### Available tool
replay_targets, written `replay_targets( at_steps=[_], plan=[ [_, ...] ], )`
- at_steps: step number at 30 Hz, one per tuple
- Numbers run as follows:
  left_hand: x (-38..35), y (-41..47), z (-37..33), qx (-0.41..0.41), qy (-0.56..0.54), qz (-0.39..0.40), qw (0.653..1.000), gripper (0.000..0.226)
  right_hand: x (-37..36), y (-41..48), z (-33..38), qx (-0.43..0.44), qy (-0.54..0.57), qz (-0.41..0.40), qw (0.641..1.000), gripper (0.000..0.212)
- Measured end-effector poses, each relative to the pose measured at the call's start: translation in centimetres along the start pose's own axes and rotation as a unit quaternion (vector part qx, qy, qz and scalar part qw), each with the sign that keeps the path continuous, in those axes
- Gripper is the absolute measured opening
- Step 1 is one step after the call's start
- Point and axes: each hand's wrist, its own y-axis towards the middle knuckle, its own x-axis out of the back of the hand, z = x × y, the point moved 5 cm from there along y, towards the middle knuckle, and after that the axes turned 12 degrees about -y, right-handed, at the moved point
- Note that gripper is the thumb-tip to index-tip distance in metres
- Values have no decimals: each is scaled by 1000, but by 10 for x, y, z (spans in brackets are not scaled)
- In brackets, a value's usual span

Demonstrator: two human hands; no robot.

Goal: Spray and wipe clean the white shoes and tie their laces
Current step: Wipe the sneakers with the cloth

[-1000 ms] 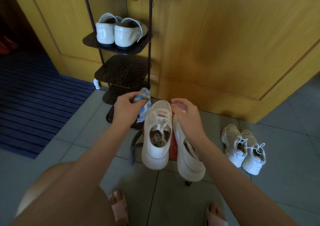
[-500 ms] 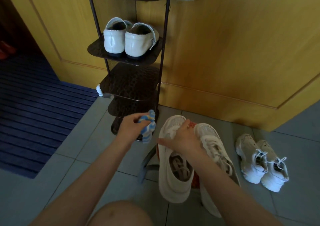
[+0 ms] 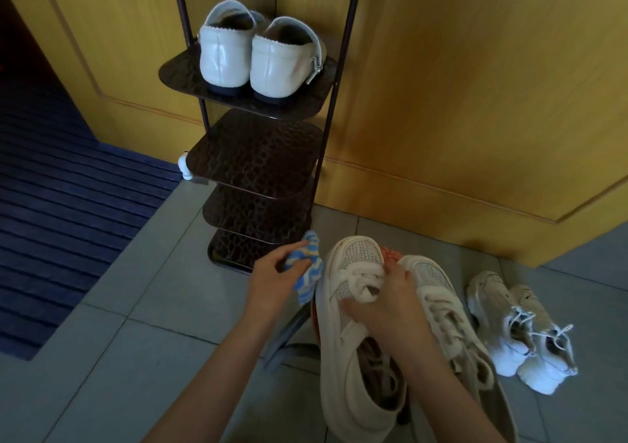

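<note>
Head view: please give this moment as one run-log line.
left hand: holds blue-and-white patterned cloth | right hand: grips white mesh lace-up sneaker at laces | cloth: beside sneaker toe

White mesh sneakers, one pair: left sneaker (image 3: 343, 340) and right sneaker (image 3: 441, 300), side by side, touching, toes pointing away; laces (image 3: 363, 272) slack. Cleaning cloth (image 3: 306, 269), blue-and-white, bunched, just beside left sneaker's toe.
</note>
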Motion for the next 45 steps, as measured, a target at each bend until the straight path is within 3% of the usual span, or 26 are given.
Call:
replay_targets(
  at_steps=[3,7,16,25,32,36,45],
  plan=[
    [-1,2,5,4,-6,2,1000,28,-2,-3,0,5,31,-26,999,67],
    [-1,6,7,5,-23,9,1000,27,-2,-4,-3,21,62,-50,997,56],
    [-1,1,-13,6,-81,2,997,28,12,-19,-8,47,156,-108,981,50],
    [-17,-26,-84,-123,-117,34,985,32,24,-42,-4,103,341,-210,910,62],
    [-44,-26,-132,-310,90,121,939,35,28,-55,5,181,193,-344,901,48],
    [-59,-19,-131,-350,219,169,895,38,26,-51,6,165,212,-349,898,43],
    [-40,-56,-61,-415,280,182,846,34,32,-38,-3,105,329,-324,881,36]
  ],
)
